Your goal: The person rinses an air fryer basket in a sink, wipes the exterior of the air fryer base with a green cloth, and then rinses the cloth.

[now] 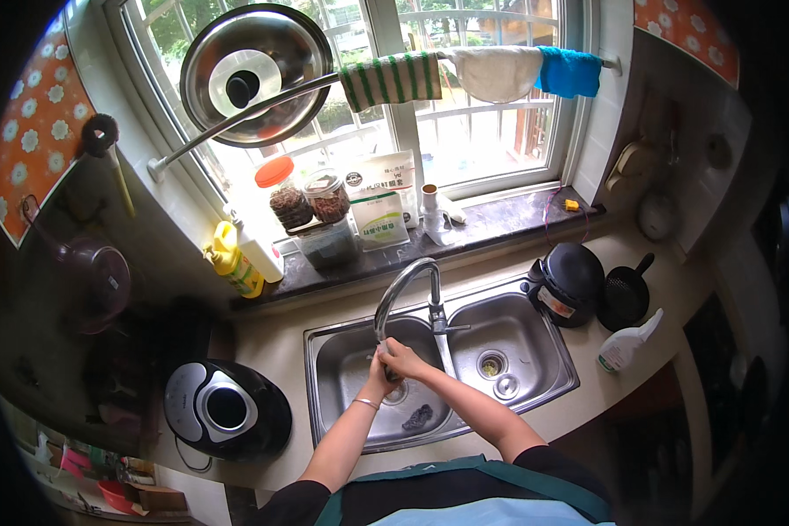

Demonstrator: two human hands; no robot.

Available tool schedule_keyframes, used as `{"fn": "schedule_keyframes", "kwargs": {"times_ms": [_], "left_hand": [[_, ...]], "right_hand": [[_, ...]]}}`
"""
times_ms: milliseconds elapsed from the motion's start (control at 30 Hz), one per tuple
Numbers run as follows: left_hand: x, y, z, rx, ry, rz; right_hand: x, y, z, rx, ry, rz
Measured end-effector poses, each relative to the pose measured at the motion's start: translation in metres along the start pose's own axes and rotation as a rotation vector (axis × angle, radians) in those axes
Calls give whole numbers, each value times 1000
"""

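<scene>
Both my hands meet over the left basin (342, 404) of a double stainless-steel sink, right under the mouth of the curved chrome faucet (384, 302). My left hand (380, 380) is partly covered by my right hand (402, 359), whose fingers lie across it. A small dark patch shows between and below the hands; whether they hold something is hidden. On the basin floor, below and to the right of them, lies a dark grey scouring pad or crumpled cloth (417, 417). The right basin (467, 342) contains a round metal drain strainer (506, 386) beside its drain (492, 363).
A black air fryer (273, 407) stands left of the sink. To the right are a black lidded pot (575, 273), a small black pan (624, 296) and a white spray bottle (621, 348). Jars (289, 205), bags (378, 220) and yellow soap bottles (240, 269) line the windowsill.
</scene>
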State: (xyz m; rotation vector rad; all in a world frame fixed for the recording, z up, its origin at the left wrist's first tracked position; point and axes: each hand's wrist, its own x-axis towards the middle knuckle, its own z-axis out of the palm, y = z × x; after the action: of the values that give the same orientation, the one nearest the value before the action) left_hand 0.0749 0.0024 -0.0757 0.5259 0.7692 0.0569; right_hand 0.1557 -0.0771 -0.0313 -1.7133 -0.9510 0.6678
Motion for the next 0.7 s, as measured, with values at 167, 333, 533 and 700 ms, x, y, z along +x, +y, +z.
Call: {"fn": "schedule_keyframes", "kwargs": {"times_ms": [167, 333, 533, 700], "left_hand": [[4, 18, -31, -133, -594, -128], [-28, 20, 23, -109, -148, -3], [42, -1, -43, -272, -610, 84], [4, -9, 6, -206, -167, 49]], "right_hand": [[8, -11, -3, -209, 235, -209], [-21, -19, 3, -567, 79, -176], [-13, -44, 17, -610, 103, -242], [-8, -11, 13, -712, 152, -136]]}}
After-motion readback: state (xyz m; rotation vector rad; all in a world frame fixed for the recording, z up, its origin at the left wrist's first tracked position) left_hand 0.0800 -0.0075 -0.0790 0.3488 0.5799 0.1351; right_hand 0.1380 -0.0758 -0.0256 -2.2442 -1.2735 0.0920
